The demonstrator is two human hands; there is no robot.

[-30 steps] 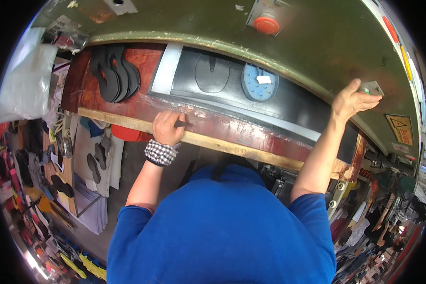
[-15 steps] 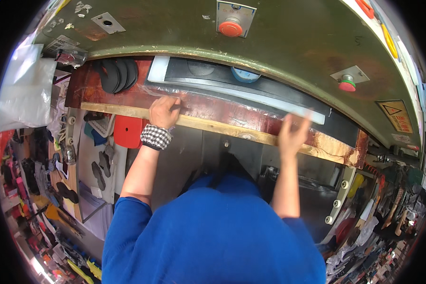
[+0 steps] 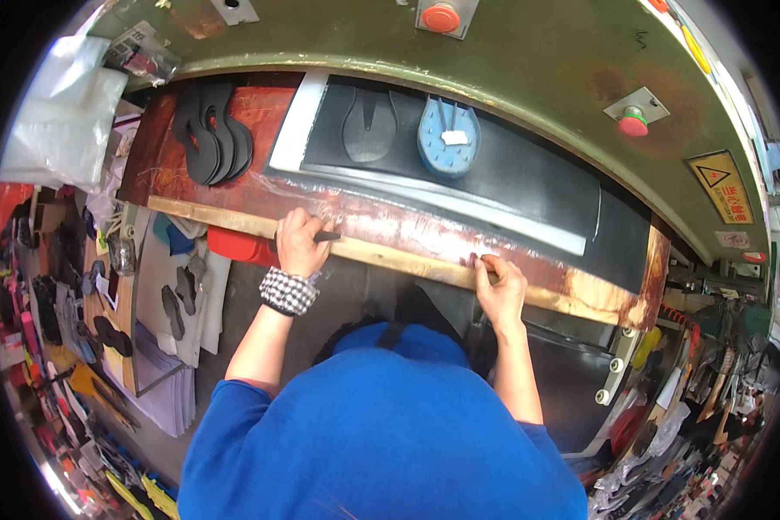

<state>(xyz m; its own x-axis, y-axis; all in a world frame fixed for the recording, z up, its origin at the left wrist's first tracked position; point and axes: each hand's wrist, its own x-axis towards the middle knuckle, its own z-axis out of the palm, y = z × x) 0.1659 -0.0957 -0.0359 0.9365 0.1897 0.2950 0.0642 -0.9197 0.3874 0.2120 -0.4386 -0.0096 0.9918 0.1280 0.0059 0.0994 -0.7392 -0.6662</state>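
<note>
My left hand [image 3: 300, 244], with a checked band at the wrist, is closed at the wooden front edge. A short black stick-like piece [image 3: 327, 236] pokes out from its fingers; its kind is unclear. Further right, my right hand [image 3: 501, 286] is closed in a pinch over the same edge, with a tiny dark thing [image 3: 471, 259] at the fingertips, too small to name. Beyond them, a blue insole-shaped cutting die [image 3: 433, 156] stands on a black sheet [image 3: 529, 173]. Beside it shows an insole-shaped outline [image 3: 369, 130]. Several black insoles [image 3: 206, 156] overlap on the red board at the left.
A green machine [image 3: 546, 52] spans the far side, bearing a red button [image 3: 440, 17] and another red-topped button [image 3: 633, 122]. The wooden strip [image 3: 381, 256] edges the board. Clear plastic bags [image 3: 56, 121] hang at left; a red stool [image 3: 238, 246] sits under the edge.
My right hand has come left and down to the wooden edge and closed into a pinch. A black piece now shows in my left hand. The view has shifted, revealing more of the blue die.
</note>
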